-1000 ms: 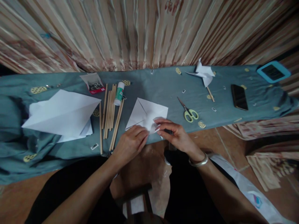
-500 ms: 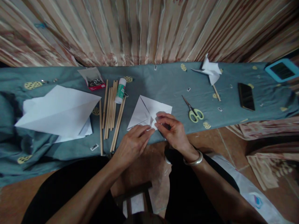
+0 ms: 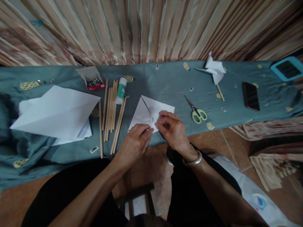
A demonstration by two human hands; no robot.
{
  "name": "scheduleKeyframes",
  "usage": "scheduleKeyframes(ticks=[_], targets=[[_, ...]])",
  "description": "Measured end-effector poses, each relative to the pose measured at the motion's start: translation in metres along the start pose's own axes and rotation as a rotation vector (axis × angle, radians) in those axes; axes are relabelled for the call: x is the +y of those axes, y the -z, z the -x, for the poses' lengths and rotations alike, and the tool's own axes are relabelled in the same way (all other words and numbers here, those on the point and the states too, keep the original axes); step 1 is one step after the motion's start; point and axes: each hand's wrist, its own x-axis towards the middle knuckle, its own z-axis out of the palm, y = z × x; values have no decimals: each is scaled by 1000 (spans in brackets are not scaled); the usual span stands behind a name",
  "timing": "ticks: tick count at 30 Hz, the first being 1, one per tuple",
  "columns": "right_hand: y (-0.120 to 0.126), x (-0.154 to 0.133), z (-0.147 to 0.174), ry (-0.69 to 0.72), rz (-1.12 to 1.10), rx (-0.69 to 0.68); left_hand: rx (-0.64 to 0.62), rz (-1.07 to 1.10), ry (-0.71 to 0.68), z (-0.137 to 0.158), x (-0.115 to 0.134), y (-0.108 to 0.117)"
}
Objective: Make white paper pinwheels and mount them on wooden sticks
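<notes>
A square sheet of white paper [image 3: 157, 104] lies on the cloth before me, with dark slits running inward from its corners. My left hand [image 3: 137, 140] is closed at the near left edge, thumb and fingers pinching the paper. Opposite it, my right hand [image 3: 172, 129] has curled fingers, with thumb and index finger pinched on the paper near its middle. The fingertips of both hands almost meet, and they hide the near part of the sheet. Green-handled scissors [image 3: 197, 114] rest just right of my right hand.
Left of the paper lie several wooden sticks [image 3: 110, 110], a glue stick [image 3: 121, 90], an opened box of small metal pieces [image 3: 94, 82] and a stack of white paper [image 3: 54, 110]. Rightward are a paper pinwheel [image 3: 215, 69], a phone [image 3: 251, 96] and a blue-framed device [image 3: 287, 68].
My right hand has shifted slightly left and down, and its fingertips have come nearer to my left hand. The small white fold between the fingertips shows less now. The view has moved slightly.
</notes>
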Motion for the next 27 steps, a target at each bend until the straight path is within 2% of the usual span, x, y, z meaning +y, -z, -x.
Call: scheduleKeyframes(ticks=[27], targets=[[-2, 0, -1, 39, 37, 11, 16, -49, 39, 0, 0, -2]])
